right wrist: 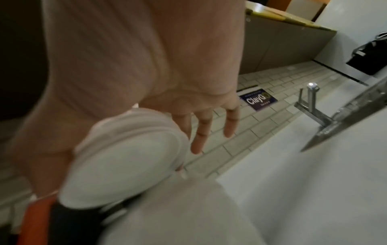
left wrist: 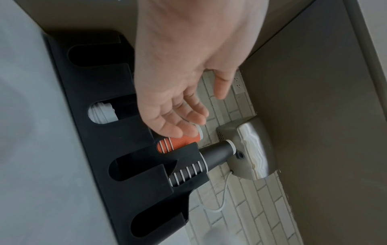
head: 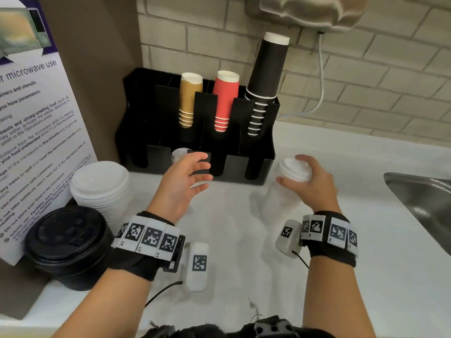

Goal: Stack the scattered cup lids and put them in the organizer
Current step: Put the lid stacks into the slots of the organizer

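Note:
My right hand [head: 291,169] grips the top of a tall stack of white lids [head: 278,203] that stands on the white counter, right of the black organizer [head: 258,164]. In the right wrist view the top lid [right wrist: 125,165] sits under my palm, and three fingers [right wrist: 200,132] stretch past it. In front of the organizer's lower slots hovers my left hand [head: 201,172], fingers spread and holding nothing. Just behind it, one lower slot holds a few white lids [head: 179,153], seen in the left wrist view as lids [left wrist: 102,113] beside my left hand [left wrist: 184,122].
Brown [head: 189,101], red [head: 224,98] and black cups [head: 263,81] fill the organizer's upper slots. Stacks of wide white lids [head: 100,189] and black lids [head: 66,242] stand at the left by a microwave sign [head: 36,118]. A steel sink [head: 419,198] lies right; a hand dryer [head: 310,11] hangs above.

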`<state>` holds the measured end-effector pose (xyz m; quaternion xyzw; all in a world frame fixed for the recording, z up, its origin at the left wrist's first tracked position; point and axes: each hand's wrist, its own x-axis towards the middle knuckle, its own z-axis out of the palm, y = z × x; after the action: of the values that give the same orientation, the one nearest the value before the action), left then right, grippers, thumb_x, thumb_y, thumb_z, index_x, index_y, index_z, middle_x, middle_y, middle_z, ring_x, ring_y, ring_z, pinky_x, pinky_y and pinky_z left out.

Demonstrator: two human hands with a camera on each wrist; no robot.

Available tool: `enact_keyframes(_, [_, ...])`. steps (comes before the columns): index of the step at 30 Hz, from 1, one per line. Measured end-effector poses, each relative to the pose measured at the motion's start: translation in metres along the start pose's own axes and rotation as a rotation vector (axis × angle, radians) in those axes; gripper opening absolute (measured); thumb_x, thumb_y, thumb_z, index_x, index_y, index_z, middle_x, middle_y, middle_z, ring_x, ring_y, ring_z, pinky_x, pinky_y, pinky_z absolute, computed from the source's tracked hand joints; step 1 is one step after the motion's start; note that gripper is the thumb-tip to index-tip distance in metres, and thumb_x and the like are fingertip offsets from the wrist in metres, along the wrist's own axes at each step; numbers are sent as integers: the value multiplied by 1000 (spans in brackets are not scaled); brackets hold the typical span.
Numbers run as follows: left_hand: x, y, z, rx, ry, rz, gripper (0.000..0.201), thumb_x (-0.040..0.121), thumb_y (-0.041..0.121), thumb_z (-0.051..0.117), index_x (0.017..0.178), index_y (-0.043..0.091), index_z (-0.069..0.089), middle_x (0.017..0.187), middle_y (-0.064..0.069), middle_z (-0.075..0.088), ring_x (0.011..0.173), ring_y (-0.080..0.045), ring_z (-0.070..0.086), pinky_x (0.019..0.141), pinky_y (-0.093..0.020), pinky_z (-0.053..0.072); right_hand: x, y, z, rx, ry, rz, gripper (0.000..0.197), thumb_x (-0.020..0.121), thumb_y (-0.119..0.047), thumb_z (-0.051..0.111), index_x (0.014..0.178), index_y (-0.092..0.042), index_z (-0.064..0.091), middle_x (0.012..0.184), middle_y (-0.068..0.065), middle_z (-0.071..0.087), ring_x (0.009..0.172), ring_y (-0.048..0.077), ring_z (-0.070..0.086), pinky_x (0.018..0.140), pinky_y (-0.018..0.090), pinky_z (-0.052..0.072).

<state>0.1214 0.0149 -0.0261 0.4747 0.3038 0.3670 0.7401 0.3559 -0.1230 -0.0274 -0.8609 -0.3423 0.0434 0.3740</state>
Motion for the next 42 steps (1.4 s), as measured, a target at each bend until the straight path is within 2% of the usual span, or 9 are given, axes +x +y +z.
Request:
enact_keyframes(3, [-1,-8,13,244,-171,126,35,90,24,66,120,40,55,126,4,59,100,-6,64,83,-25,51,-10,-34,-5,351,-75,-184,52,70,-40,82,114,-41,55,108,-18,56,99,4,54,73,2,40])
enact_keyframes(6, [-6,-17,29,323,-347,250,86,71,31,83,133,56,29,146,14,37,127,-2,46,93,-20,45,-25,-70,9,539,-317,-330,53,71,-41,74,121,-37,55,113,-12,57,99,-1,56,77,9,46])
enact_keyframes(8, [-8,-22,34,274,-390,347,102,67,23,86,140,51,20,148,17,33,136,-3,38,103,-23,44,-32,-84,21,585,-420,-356,60,73,-46,68,130,-36,53,123,-11,57,110,1,55,87,19,48])
enact_keyframes(13, [-7,-18,25,293,-301,450,91,70,19,82,143,31,29,145,-8,38,137,-19,39,108,-42,44,-38,-88,37,630,-595,-281,46,83,-64,50,126,-47,53,127,-15,60,120,3,55,106,32,41])
enact_keyframes(17, [-6,-14,13,306,-306,423,86,67,24,84,139,29,38,140,-4,43,130,-18,47,101,-41,51,-35,-87,32,659,-671,-217,44,90,-55,45,130,-39,54,128,-6,61,121,13,56,108,44,40])
enact_keyframes(22, [-9,-13,6,323,-332,420,90,60,35,86,137,39,40,136,14,46,129,-10,47,97,-35,53,-35,-88,17,675,-723,-312,44,94,-32,53,138,-27,48,117,10,66,109,25,64,89,37,54])
enact_keyframes(27, [-9,-12,3,393,-347,429,95,64,24,89,142,37,36,140,9,42,129,-14,49,88,-35,57,-38,-93,13,656,-717,-333,52,88,-31,57,139,-23,47,116,11,67,107,26,66,93,45,53])
enact_keyframes(34, [-11,-11,-1,412,-312,445,94,63,24,90,140,38,39,133,22,45,124,-12,51,86,-32,58,-41,-94,13,656,-694,-355,59,80,-23,73,135,-27,52,116,4,68,106,21,66,90,34,54])
enact_keyframes(42, [-8,-7,-1,414,-291,453,104,58,31,88,146,31,34,139,9,42,127,-14,49,93,-32,55,-37,-106,17,589,-632,-408,65,72,-15,81,130,-26,54,114,3,67,104,15,66,86,30,56])
